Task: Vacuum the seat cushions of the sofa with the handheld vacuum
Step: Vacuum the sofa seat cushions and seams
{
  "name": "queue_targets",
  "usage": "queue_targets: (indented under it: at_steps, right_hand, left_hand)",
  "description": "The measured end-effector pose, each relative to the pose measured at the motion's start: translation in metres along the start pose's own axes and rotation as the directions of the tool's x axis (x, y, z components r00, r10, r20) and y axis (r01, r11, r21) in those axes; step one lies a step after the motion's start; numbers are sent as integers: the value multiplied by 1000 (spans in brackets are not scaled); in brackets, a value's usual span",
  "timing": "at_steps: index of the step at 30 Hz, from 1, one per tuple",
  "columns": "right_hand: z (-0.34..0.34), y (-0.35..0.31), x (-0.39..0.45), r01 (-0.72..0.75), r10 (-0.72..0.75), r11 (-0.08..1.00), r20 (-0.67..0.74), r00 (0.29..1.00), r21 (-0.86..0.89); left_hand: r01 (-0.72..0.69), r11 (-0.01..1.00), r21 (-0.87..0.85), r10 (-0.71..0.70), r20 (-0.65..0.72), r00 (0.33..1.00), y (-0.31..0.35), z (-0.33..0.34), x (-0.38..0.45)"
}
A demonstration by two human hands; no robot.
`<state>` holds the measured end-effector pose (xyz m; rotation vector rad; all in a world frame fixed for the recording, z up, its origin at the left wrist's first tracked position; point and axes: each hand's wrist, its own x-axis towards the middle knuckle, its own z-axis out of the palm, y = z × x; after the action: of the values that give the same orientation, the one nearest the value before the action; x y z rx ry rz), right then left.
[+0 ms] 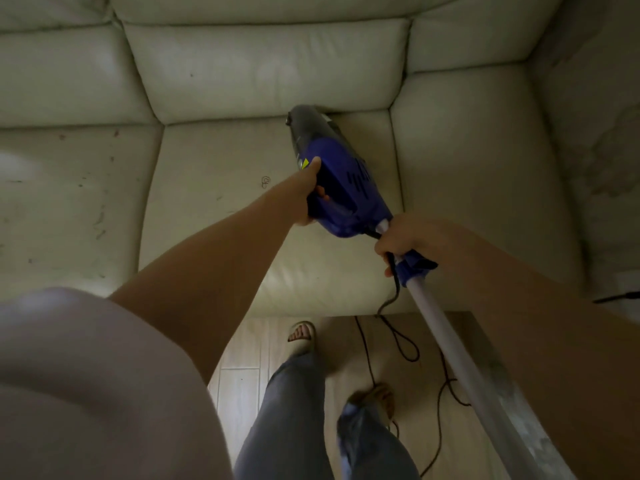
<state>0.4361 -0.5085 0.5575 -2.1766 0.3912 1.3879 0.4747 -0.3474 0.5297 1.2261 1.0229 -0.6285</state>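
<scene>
- The nozzle of the handheld vacuum (334,171) is hidden: its dark front end runs into the crease where the seat cushion (221,202) meets the back cushion (266,67), and the mouth itself cannot be made out.
- The white tube (446,344) at the vacuum's rear is cut off at the bottom edge of the view, so its far end is unseen.
- The left hand (308,192) is partly covered by the blue body; its thumb lies along the top near a yellow mark and the fingers curl under the side, holding the body.
- The right hand (405,240) wraps around the handle where the blue body meets the tube, fingers curled tight; its palm side is not visible.
- A pale blurred shape fills the bottom left corner and is too close to identify.
- The vacuum's long axis runs from the lower right up to the upper left, front end pointing at the sofa's back, rear end toward the person.
- The vacuum lies over the middle seat cushion, toward that cushion's rear right corner, its front at the rear edge.
- A dark power cord (394,289) leaves the handle, drops over the cushion's front edge and loops on the pale wooden floor (242,368).
- Two legs in grey trousers and sandalled feet stand on the floor by the sofa's front edge; the right foot is blurred.
- The left seat cushion carries small dark specks.
</scene>
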Motion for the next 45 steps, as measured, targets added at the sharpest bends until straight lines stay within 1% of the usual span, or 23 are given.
queue_targets:
  at_steps: [5, 9, 15, 17, 19, 24, 31, 36, 40, 45]
  right_hand:
    - [-10, 46, -34, 1, -1, 1000, -50, 999, -4]
    - [-6, 60, -39, -14, 13, 999, -31, 999, -30]
    - [7, 46, -11, -72, 72, 997, 36, 997, -16]
    - [3, 36, 0, -74, 74, 997, 23, 997, -9]
    - [-6, 28, 15, -37, 37, 999, -15, 999, 16]
    - [-26, -1, 43, -39, 39, 999, 0, 999, 18]
    - [-31, -12, 66, -49, 49, 999, -14, 999, 5]
    - [-33, -10, 55, -11, 14, 998, -38, 999, 63]
    - [-32, -11, 34, -3, 4, 999, -27, 1000, 32]
    - [-30, 22, 1, 51, -51, 998, -17, 999, 38]
  left_hand:
    - [-7, 1000, -22, 8, 47, 999, -32, 32, -31]
    - [-11, 1000, 4, 10, 64, 998, -42, 37, -38]
    - [-16, 997, 74, 13, 31, 999, -38, 25, -12]
    - [-28, 996, 87, 27, 18, 999, -28, 26, -1]
    - [-47, 994, 98, 47, 4, 999, -12, 30, 10]
    - [-64, 990, 124, 65, -7, 998, 27, 35, 37]
    - [-47, 991, 126, 49, -8, 999, 36, 32, 62]
    - [-62, 991, 119, 64, -13, 998, 36, 33, 50]
    - [-69, 988, 136, 73, -30, 997, 36, 32, 30]
    - [-61, 988, 141, 66, -24, 998, 16, 46, -7]
